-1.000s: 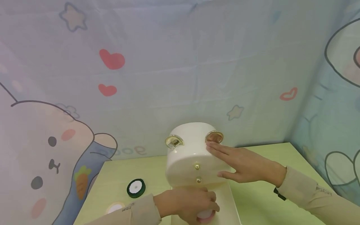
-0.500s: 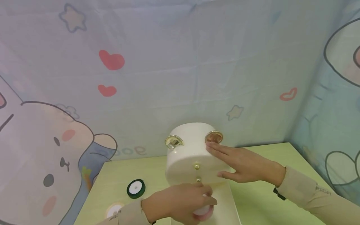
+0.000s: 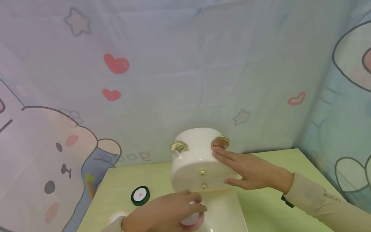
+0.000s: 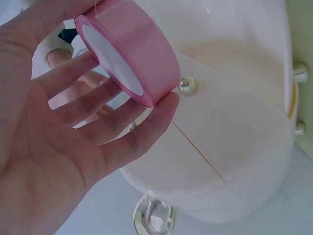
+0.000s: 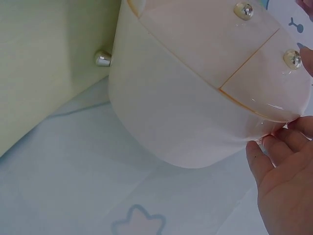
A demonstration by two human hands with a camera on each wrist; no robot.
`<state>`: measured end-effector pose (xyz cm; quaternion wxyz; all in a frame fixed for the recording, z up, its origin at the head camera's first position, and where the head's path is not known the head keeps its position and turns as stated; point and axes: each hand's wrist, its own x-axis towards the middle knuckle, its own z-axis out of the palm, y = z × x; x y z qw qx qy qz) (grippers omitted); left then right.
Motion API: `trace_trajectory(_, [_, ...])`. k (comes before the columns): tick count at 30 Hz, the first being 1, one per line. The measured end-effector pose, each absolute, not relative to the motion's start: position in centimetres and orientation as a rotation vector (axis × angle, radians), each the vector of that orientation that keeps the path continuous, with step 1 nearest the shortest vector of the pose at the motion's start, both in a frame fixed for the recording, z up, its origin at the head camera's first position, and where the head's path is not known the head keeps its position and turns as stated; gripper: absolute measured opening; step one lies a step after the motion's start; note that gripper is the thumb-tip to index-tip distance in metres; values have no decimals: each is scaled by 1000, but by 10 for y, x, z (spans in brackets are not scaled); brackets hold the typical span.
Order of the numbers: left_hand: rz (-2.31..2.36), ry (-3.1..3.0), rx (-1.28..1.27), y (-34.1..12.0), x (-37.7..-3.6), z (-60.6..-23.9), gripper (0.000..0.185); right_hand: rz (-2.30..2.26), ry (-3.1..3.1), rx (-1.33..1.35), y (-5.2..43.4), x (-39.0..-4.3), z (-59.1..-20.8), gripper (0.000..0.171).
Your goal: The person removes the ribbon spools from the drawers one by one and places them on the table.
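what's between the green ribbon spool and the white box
Nothing: in the head view, only bare table lies between the green spool and the white box.

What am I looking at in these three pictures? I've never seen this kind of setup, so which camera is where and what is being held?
No machine here: a person works with two bare hands. The big picture comes from a camera on the head, the other two from cameras on each wrist. The left hand grips a pink ribbon roll in front of a white oval jewellery box with gold knobs. The right hand rests flat against the box's side. The box stands on a pale green table, where a dark green ribbon roll and a whitish roll also lie.
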<state>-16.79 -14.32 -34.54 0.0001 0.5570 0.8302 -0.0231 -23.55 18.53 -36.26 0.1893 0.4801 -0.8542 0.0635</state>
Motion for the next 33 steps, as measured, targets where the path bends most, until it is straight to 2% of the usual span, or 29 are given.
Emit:
trace_trajectory(4, [88, 2647, 1585, -165, -164, -346, 39, 179, -2386, 1361, 185, -236, -362, 82])
trace_trajectory(11, [209, 2738, 1335, -200, -158, -345, 54, 155, -2384, 1348, 183, -237, -363, 82])
trace_trajectory(15, [317, 2770, 1179, -218, -158, -345, 54, 150, -2380, 1350, 183, -237, -364, 82])
trace_trajectory(22, [439, 2854, 1214, -244, -169, -365, 52, 130, -2365, 1349, 184, -239, -364, 82])
trace_trajectory(33, [552, 2763, 1009, -267, -186, -410, 44, 152, -2386, 1342, 184, -237, -364, 82])
